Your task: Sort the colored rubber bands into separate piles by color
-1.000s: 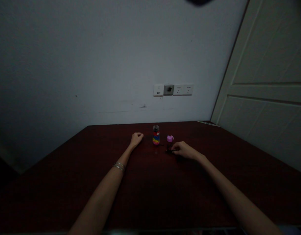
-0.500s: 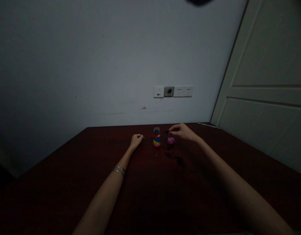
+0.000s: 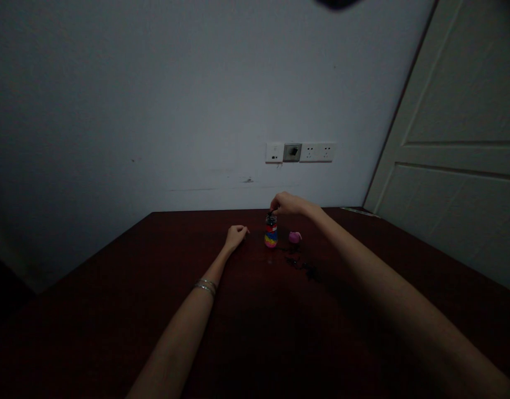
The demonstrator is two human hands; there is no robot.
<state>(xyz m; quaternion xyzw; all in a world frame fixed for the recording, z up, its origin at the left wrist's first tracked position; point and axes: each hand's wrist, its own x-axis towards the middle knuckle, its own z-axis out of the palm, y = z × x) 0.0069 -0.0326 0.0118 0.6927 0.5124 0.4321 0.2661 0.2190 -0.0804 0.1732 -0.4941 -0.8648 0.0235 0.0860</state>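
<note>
A clear glass jar [image 3: 271, 235] stands upright on the table, its contents in bands of pink, yellow, blue, red and black. My right hand [image 3: 286, 203] is over the jar's mouth, fingertips pinched on a small black piece [image 3: 270, 213] right at the rim; its exact kind is too dark to make out. Left of the jar, my left hand [image 3: 235, 237] rests on the table, loosely curled, thumb a little apart, holding nothing visible. A small pink object [image 3: 295, 237] sits just right of the jar. Loose black pieces [image 3: 310, 271] lie in front of it.
The dark red table [image 3: 246, 332] runs back to a pale wall [image 3: 196, 111]. Sockets and a switch [image 3: 299, 152] are set in the wall behind the jar. A panelled door [image 3: 454, 155] stands along the right side.
My right hand has moved left and slightly up, from above the pink object to the jar's mouth, carrying the black piece. The left hand stays beside the jar. The view has shifted slightly.
</note>
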